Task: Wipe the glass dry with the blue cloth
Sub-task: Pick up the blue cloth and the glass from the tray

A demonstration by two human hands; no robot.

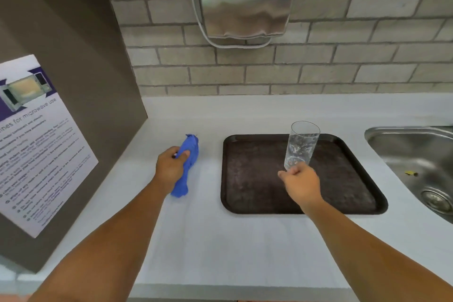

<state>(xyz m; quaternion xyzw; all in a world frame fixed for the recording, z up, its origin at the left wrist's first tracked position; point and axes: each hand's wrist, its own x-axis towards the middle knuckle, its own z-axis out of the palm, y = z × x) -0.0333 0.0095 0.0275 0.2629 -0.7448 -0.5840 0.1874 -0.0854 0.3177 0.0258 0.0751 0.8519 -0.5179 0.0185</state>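
Observation:
A tall clear glass [302, 144] with water drops inside is held by its base in my right hand [301, 182], above a dark brown tray [255, 179]. The glass stands nearly upright and leans a little to the right. To the left of the tray, my left hand [170, 169] grips a bunched blue cloth [188, 167] just over the white counter [220, 247]. Cloth and glass are well apart, with the tray's left edge between them.
A steel sink [416, 162] lies at the right, with a small yellow scrap in its bowl. A grey cabinet side [73, 56] with a microwave notice [36, 144] stands at the left. A metal hand dryer [245, 5] hangs on the brick wall behind.

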